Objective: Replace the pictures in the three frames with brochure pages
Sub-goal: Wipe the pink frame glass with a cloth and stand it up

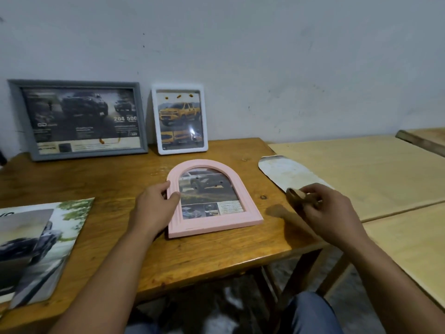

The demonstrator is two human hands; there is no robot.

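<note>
A pink arched frame point(212, 198) is laid flat near the middle of the brown wooden surface point(101, 179), with a brochure page of a vehicle seen behind its glass. Its left edge is gripped by the left hand point(156, 206), the thumb lying on the front of the rim and the fingers curled at the side. The right hand point(325, 208) is held just right of the frame, above the surface's right edge, with its fingers curled round a small brown object point(297, 195); what that object is cannot be told. An arch-shaped cut-out picture point(281, 172) is lying beyond the right hand, across the seam to a paler surface point(361, 165). A grey frame point(79, 119) and a white frame point(179, 119) are propped against the wall point(240, 56) at the back, each filled with a car brochure page. A brochure point(36, 249) is spread at the left front edge.
</note>
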